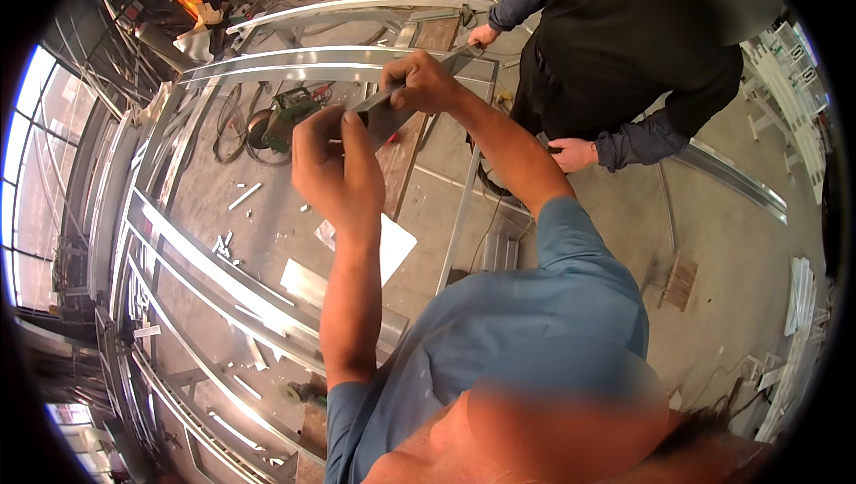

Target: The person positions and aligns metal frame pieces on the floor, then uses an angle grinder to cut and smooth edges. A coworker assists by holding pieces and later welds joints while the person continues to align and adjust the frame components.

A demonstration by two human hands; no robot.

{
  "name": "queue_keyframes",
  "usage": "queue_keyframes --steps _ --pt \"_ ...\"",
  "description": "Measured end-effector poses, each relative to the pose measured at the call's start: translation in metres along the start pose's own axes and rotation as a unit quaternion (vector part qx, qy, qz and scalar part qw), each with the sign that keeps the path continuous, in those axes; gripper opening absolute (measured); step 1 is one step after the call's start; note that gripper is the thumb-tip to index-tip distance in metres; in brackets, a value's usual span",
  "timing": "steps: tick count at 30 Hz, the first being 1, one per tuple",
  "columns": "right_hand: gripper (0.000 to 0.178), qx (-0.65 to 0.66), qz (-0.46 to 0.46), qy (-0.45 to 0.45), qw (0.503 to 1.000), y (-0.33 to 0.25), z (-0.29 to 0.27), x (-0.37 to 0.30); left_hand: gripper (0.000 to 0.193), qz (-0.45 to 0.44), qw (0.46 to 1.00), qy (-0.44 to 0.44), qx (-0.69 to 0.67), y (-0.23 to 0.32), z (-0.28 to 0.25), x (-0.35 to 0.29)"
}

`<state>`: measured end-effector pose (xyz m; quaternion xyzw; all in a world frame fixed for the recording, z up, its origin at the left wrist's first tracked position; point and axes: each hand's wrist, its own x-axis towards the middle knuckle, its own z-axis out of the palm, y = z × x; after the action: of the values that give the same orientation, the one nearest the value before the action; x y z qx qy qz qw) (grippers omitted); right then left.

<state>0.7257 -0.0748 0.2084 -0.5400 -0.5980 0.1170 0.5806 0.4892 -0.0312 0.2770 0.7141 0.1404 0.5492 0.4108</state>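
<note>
Your left grip point(339, 168) is closed, thumb laid along the near end of a long metal piece point(383, 121); your right grip point(419, 83) is curled tight on it farther up. Piece looks flat, narrow and straight: dull grey, darker on its broad side, paler along one edge. You hold it raised at a slant above the concrete floor point(713, 261), upper end toward the right. Exact profile: cannot tell. Past your right grip, a grey strip runs up to a co-worker's hand point(484, 34); whether it is the same piece, unclear. Below you: silvery frame rails point(285, 61), a green machine point(287, 117), small offcuts point(243, 196) scattered.
</note>
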Motion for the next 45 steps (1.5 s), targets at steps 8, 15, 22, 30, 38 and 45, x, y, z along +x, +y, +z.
queue_keyframes --steps 8,15,22,30,38,45 --pt "0.077 -0.017 0.001 0.005 1.000 0.004 0.001 -0.002 0.030 -0.083 0.996 0.020 -0.037 -0.005 -0.047 -0.037" --pt "0.076 -0.074 0.044 -0.065 0.994 0.014 0.005 0.002 0.024 -0.276 0.955 -0.006 0.111 -0.082 -0.162 -0.134" --pt "0.076 -0.178 0.103 -0.256 0.945 0.049 0.046 -0.004 0.027 -0.501 0.859 0.057 0.092 -0.114 -0.241 -0.292" --pt "0.083 -0.257 0.147 -0.467 0.833 0.106 0.081 -0.049 0.034 -0.613 0.780 0.101 0.075 -0.102 -0.245 -0.371" --pt "0.081 -0.280 0.249 -0.625 0.684 0.159 0.121 -0.134 0.035 -0.638 0.758 0.097 0.094 -0.099 -0.234 -0.388" --pt "0.076 -0.298 0.225 -0.642 0.670 0.183 0.129 -0.163 0.034 -0.660 0.733 0.102 0.130 -0.090 -0.225 -0.386"
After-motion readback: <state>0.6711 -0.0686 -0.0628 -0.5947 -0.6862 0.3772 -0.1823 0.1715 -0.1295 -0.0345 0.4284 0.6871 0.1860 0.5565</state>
